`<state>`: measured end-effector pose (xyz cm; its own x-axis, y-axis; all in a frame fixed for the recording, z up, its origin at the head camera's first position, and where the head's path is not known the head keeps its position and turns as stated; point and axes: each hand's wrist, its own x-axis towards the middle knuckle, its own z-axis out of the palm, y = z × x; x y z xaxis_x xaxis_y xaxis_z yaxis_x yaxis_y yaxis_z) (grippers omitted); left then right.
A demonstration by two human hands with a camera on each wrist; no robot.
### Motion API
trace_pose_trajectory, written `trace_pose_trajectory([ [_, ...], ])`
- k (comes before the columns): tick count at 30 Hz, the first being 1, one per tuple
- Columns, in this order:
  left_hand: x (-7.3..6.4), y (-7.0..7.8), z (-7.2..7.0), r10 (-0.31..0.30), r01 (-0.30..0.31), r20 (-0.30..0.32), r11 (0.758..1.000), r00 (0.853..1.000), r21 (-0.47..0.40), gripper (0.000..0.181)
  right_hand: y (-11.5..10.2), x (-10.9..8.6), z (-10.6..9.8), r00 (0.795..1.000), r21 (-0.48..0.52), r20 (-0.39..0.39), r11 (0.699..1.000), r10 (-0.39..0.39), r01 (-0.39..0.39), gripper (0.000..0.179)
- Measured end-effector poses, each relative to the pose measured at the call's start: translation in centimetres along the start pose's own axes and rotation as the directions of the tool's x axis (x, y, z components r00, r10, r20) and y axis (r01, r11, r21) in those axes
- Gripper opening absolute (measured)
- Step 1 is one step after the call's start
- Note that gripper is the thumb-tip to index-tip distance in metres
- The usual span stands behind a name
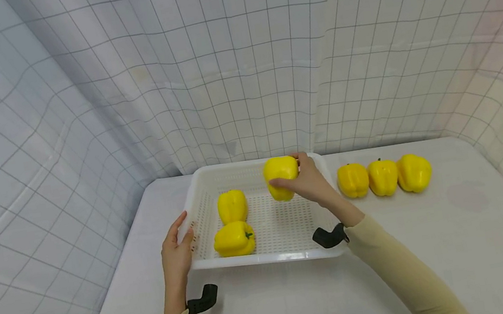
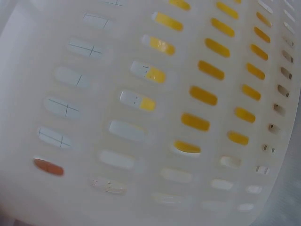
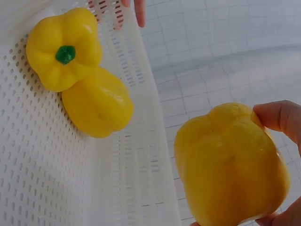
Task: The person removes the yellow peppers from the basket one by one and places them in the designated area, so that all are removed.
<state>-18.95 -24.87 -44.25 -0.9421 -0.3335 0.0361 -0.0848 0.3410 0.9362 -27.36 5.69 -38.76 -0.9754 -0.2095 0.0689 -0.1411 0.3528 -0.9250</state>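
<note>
- White grid-patterned sheeting (image 1: 236, 60) behind and at both sides; white-covered table (image 1: 469, 254) below.
- White perforated plastic basket (image 1: 267, 257) on table, near far edge.
- Right hand (image 1: 307, 181): thumb and fingers grasping a yellow bell pepper (image 1: 279, 169), raised; head view has it over the basket's far right part.
- Left hand (image 1: 177, 251): fingers fairly straight, resting against basket's left side, thumb spread near the rim; not clenched.
- Inside basket, left half: far pepper (image 1: 232, 206) and near pepper (image 1: 234, 239), touching; near one lies on its side, green stem (image 1: 249, 234) pointing right.
- Right of basket, on table: row of three yellow bell peppers, left one (image 1: 353, 180), middle one (image 1: 383, 178), right one (image 1: 414, 173), side by side.
- Beige sleeves (image 1: 397, 265) on both arms; black device on each wrist, left (image 1: 202, 299) and right (image 1: 329, 236).
- Left wrist view: slotted basket wall, yellow showing through slots.
</note>
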Motion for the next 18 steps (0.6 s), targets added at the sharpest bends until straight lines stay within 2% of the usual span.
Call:
trace_pose_trajectory([
  [4, 0.1, -0.1, 0.0, -0.003, 0.003, -0.001, 1.000, 1.000, -0.002, 0.047, 0.4, -1.0, -1.1, 0.997, 0.013, -0.068, 1.000, -0.022, 0.023, 0.078],
  [11, 0.2, -0.2, 0.0, -0.003, 0.003, -0.001, 1.000, 1.000, 0.002, 0.047, 1.7, -3.0, -3.1, 0.982, 0.027, -0.190, 1.000, 0.015, -0.010, 0.078],
  [13, 0.2, -0.2, 0.0, 0.000, 0.000, -0.002, 1.000, 1.000, 0.006, 0.047, 3.7, -2.9, -3.7, 0.973, 0.026, -0.232, 1.000, 0.014, -0.008, 0.079],
  [18, 0.1, -0.1, 0.0, -0.001, 0.001, -0.002, 1.000, 1.000, 0.005, 0.047, 13.6, -0.4, -5.7, 0.942, -0.018, -0.333, 0.999, -0.035, 0.031, 0.080],
])
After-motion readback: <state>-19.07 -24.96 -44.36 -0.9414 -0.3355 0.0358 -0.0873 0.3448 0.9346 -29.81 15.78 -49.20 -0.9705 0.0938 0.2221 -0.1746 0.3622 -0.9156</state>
